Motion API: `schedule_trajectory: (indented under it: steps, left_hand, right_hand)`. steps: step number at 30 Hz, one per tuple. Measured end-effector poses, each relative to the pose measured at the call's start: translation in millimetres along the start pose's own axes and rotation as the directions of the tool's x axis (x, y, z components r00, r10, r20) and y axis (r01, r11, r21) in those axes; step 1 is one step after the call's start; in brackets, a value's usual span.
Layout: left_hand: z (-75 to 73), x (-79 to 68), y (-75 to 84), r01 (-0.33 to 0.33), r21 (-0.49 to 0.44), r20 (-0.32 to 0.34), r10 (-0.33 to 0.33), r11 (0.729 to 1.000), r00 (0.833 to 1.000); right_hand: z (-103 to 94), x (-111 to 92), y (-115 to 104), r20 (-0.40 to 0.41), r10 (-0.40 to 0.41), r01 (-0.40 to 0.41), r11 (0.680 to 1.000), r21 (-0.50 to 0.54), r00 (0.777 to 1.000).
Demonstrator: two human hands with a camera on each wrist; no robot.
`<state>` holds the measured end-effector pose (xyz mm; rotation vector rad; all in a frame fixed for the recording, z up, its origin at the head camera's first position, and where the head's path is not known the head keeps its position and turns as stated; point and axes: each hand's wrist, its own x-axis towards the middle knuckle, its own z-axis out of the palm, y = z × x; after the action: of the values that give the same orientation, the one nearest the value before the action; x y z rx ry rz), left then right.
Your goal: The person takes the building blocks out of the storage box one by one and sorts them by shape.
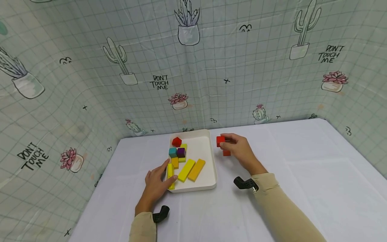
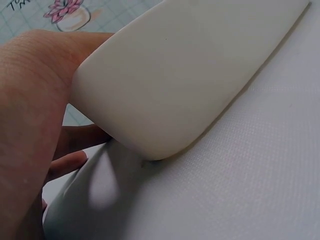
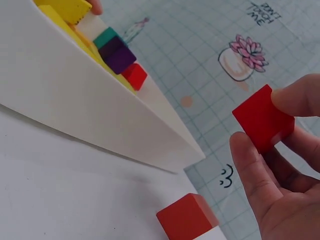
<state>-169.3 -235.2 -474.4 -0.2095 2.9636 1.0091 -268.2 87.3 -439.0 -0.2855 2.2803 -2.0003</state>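
Observation:
My right hand (image 1: 240, 149) pinches a red cube (image 3: 262, 117) between thumb and fingers, held up off the table to the right of the white tray (image 1: 196, 134). Below that hand, an orange-red block (image 3: 187, 217) sits on the table, partly covered in the head view. At the tray's near left corner, my left hand (image 1: 157, 183) grips the wall, thumb over the rim and other fingers outside. Its thumb lies across a yellow block (image 1: 170, 168) along the left wall. The left wrist view shows mostly the tray's outer wall (image 2: 160, 75); its contents are hidden there.
Inside the tray are a red faceted block (image 1: 176, 142), a teal cube (image 1: 172, 152), a purple cube (image 1: 181, 152), an orange block (image 1: 175, 163) and long yellow (image 1: 186, 170) and orange-yellow (image 1: 196, 170) blocks. A patterned cloth (image 1: 199, 74) hangs behind the white table (image 1: 302, 168).

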Motion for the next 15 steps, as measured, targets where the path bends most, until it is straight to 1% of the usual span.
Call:
schedule_trajectory:
  steps: [5, 15]
  left_hand:
    - [1.4, 0.1, -1.1, -0.013, -0.003, -0.005, 0.013, 1.0, 1.0]
    - [0.4, 1.0, -2.0, -0.028, 0.011, -0.011, 0.028, 1.0, 1.0]
  right_hand:
    - [-4.7, -0.6, 0.7, -0.008, -0.01, 0.01, 1.0, -0.025, 1.0]
    - [-18.4, -1.9, 5.1, -0.012, -0.016, 0.016, 1.0, -0.015, 1.0]
